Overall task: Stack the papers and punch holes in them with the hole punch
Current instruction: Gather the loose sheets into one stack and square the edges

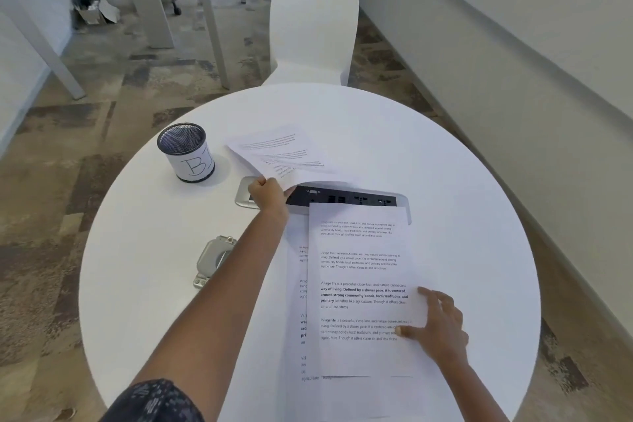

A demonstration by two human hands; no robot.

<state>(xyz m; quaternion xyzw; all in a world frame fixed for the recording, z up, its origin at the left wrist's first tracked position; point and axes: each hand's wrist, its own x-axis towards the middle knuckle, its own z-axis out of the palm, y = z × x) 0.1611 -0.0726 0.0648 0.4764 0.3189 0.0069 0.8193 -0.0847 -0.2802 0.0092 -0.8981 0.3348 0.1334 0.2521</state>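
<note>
Head view, looking down.

- Round white table fills the lower frame. A white chair stands at its far edge. The floor around it is mottled brown and grey.
- Top sheet, printed with paragraphs of text, lies flat on the near half of the table, just right of centre. Its far edge overlaps the socket panel.
- A lower sheet lies under it, offset to the left, so only a narrow strip of its print shows. The two are not squared up.
- Lifted sheets: more than one page, exact count cannot be told. They are raised off the table beyond the socket panel and fan out away from the person.
- Socket panel: dark, with a grey rim, recessed across the table's middle. Partly covered by paper and by the left hand.
- Left arm reaches forward from a dark patterned sleeve. The left hand has its fingers curled round the near corner of the lifted sheets and grips it.
- Right hand: fingers spread and straight, resting on the right edge of the top sheet, thumb pressed onto the print.
- Mesh cup: black mesh with a white label marked "B", upright at far left, well apart from the flat papers.
- Hole punch: grey metal, on the table left of the flat papers, just beside the left forearm in this view. Neither hand touches it.
</note>
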